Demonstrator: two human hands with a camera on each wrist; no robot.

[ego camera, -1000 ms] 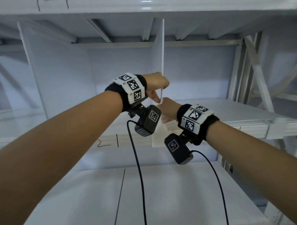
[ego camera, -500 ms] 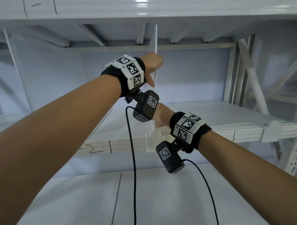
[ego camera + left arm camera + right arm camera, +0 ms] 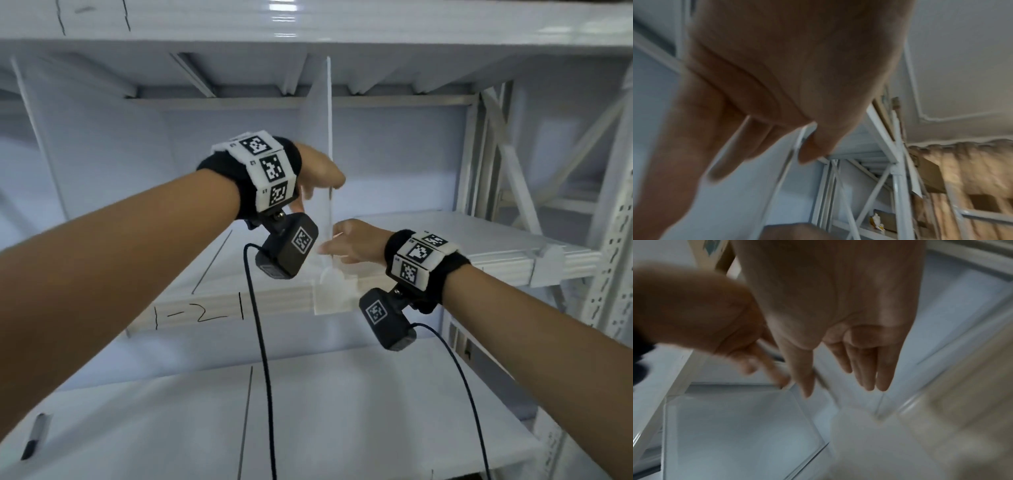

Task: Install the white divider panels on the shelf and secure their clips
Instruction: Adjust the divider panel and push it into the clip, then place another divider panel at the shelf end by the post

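While relaxed hands flank the divider panel (image 3: pixel 323 144), white shelf (image 3: pixel 445 236) framing surrounds.

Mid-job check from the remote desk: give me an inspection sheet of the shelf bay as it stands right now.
Surface: white shelf, front edge hand-marked "1-21"; lower shelf beneath.
Job's things: divider panel stands upright, edge-on, foot at a white clip on the shelf's front edge; second panel at far left; another clip farther right.
Clutter: dark marker on the lower shelf.
Grippers: left hand at the panel's front edge; right hand lower, fingers straight by the edge. Contact unclear, blur.
Cables: two black leads hang from the wrist cameras.
Surroundings: white steel uprights; cardboard boxes beyond.
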